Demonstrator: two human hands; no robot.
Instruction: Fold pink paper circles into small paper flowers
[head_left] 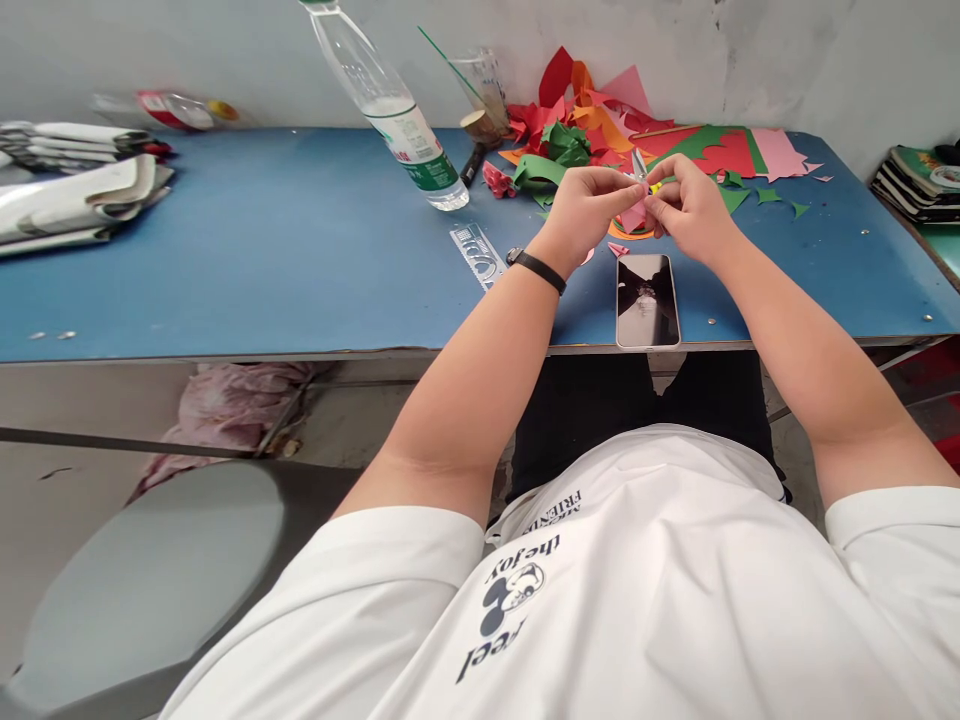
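Note:
My left hand (586,208) and my right hand (691,208) meet above the table, their fingertips closed in a pinch. A small piece of pink paper (634,217) shows between and below them, and both seem to grip it; its exact shape is partly hidden by the fingers. Just beyond the fingertips, scissor blades (639,164) point away from me. Whether they touch a hand I cannot tell. Under the hands lies orange paper (636,236), with a small folded pink scrap (619,250) nearer me.
A phone (647,300) lies at the front edge of the blue table (300,270). Left of my wrist are a clear stencil ruler (477,254) and a tilted water bottle (412,135). Coloured paper scraps (600,120) pile against the wall. A grey stool (157,590) stands left.

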